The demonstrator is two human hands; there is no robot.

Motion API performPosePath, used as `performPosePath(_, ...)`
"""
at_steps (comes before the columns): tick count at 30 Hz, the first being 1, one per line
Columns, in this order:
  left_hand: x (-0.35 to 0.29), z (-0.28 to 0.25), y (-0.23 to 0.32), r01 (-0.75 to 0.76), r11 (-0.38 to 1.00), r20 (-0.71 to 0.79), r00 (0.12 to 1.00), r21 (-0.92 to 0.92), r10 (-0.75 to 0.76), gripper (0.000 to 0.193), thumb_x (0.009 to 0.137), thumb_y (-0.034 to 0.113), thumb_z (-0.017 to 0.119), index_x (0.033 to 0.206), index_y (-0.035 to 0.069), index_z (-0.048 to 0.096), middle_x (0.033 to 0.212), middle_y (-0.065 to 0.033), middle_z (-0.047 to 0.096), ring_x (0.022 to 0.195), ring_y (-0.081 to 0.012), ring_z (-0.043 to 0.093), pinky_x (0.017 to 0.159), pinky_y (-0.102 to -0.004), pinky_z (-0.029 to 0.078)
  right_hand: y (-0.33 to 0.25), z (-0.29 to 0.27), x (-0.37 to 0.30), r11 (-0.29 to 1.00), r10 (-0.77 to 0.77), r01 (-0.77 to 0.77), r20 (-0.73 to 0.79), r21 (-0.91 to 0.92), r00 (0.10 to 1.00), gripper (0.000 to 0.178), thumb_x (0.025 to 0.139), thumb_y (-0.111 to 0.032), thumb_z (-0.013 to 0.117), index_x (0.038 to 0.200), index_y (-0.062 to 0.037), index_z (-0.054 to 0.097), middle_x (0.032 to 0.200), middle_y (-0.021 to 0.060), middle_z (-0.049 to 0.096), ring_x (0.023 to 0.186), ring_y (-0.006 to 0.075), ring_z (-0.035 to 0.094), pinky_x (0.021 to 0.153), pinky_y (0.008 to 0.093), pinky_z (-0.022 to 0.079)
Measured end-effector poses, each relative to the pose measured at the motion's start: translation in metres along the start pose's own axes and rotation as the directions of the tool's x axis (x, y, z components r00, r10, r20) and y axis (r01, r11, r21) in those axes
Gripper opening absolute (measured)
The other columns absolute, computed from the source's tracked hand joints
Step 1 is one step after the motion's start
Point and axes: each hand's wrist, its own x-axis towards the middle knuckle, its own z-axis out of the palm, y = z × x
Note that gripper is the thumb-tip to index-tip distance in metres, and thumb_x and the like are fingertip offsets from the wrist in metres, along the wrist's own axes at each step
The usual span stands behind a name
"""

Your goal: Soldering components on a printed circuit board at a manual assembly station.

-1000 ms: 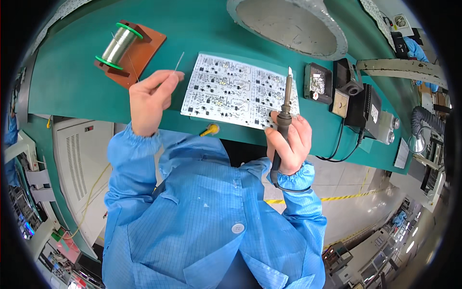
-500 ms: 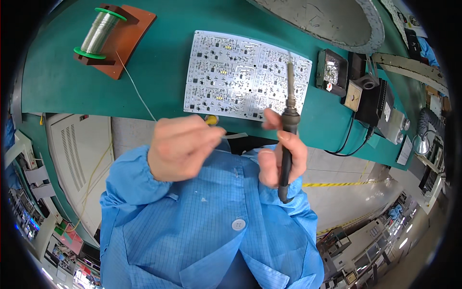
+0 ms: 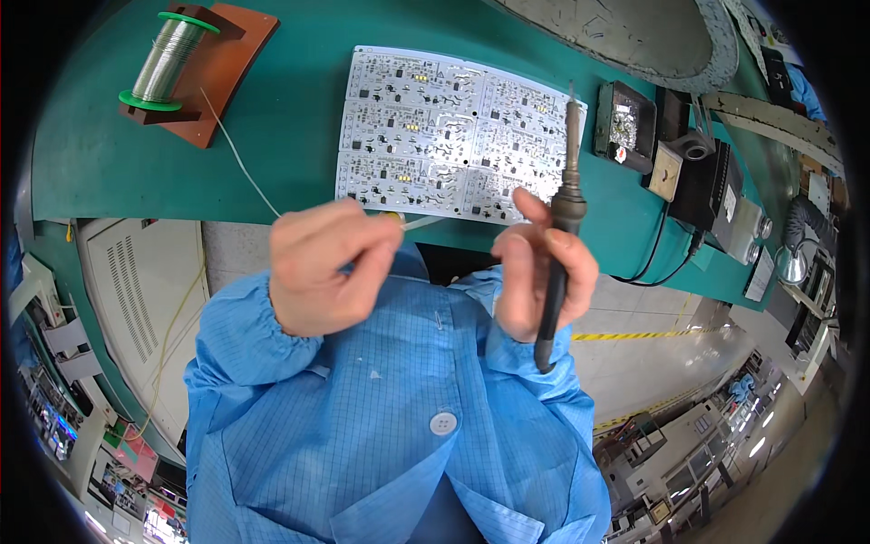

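My left hand [image 3: 326, 267] is closed in a pinch on a pale solder wire [image 3: 243, 168], which runs from the spool stand and pokes out past the fingertips. In my right hand [image 3: 546, 272] is a soldering iron [image 3: 569, 208] with a black handle, its metal tip pointing away from me and up. That tip appears over the right part of a white circuit board panel [image 3: 408, 136], which carries rows of small parts. Whether the tip touches the panel I cannot tell. Both hands are at the near edge of the green bench.
A solder spool [image 3: 168, 63] with green ends sits on a brown stand [image 3: 237, 63] at the far left. Right of the panel are a dark metal box [image 3: 625, 127], a tan sponge tray [image 3: 664, 172] and a black soldering station [image 3: 702, 190]. A large grey curved piece [image 3: 625, 36] overhangs the back.
The soldering iron has shifted right. My left hand has moved slightly left, and a pale end of the wire now shows beyond its fingertips. The bench has shifted a little left in view.
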Motion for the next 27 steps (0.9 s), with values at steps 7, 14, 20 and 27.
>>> performPosePath(7, 0.013, 0.007, -0.013, 0.033, 0.991, -0.216, 0.976, 0.13, -0.004, 0.014, 0.066, -0.01, 0.062, 0.075, 0.0, 0.063, 0.061, -0.0069, 0.055, 0.049, -0.0149, 0.054, 0.044, -0.0247, 0.04, -0.009, -0.021, 0.015, 0.965, -0.08, 0.098, 0.08, -0.244, 0.994, 0.027, 0.086, -0.022, 0.058, 0.098, 0.0025, 0.057, 0.077, 0.0143, 0.06, 0.067, 0.0247, 0.058, 0.069, 0.0406, 0.048)
performPosePath(14, 0.015, 0.018, -0.019, 0.058, 0.984, -0.219, 0.976, 0.166, -0.02, 0.013, 0.063, -0.009, 0.063, 0.072, 0.001, 0.06, 0.061, -0.0067, 0.054, 0.049, -0.0154, 0.054, 0.044, -0.0256, 0.04, -0.004, -0.018, 0.018, 0.97, -0.149, 0.166, 0.105, -0.177, 0.983, 0.02, 0.078, -0.017, 0.062, 0.081, 0.0027, 0.06, 0.055, 0.0087, 0.054, 0.053, 0.0222, 0.051, 0.064, 0.0413, 0.046)
performPosePath(20, 0.019, 0.02, -0.023, 0.041, 0.983, -0.215, 0.977, 0.18, -0.001, 0.014, 0.063, -0.009, 0.063, 0.072, 0.001, 0.06, 0.061, -0.0066, 0.054, 0.049, -0.0158, 0.054, 0.043, -0.0258, 0.04, 0.0, -0.015, 0.019, 0.974, -0.121, 0.134, 0.08, -0.181, 0.989, 0.02, 0.077, -0.017, 0.062, 0.079, 0.003, 0.06, 0.056, 0.0085, 0.055, 0.053, 0.0225, 0.052, 0.063, 0.0411, 0.046)
performPosePath(27, 0.022, 0.019, -0.023, 0.052, 0.98, -0.183, 0.983, 0.19, -0.017, 0.013, 0.063, -0.009, 0.062, 0.072, 0.0, 0.06, 0.061, -0.0068, 0.053, 0.049, -0.0163, 0.054, 0.043, -0.026, 0.041, 0.0, -0.012, 0.021, 0.978, -0.103, 0.118, 0.095, -0.173, 0.99, 0.02, 0.075, -0.016, 0.063, 0.08, 0.0032, 0.061, 0.056, 0.0089, 0.056, 0.054, 0.0233, 0.052, 0.063, 0.0407, 0.046)
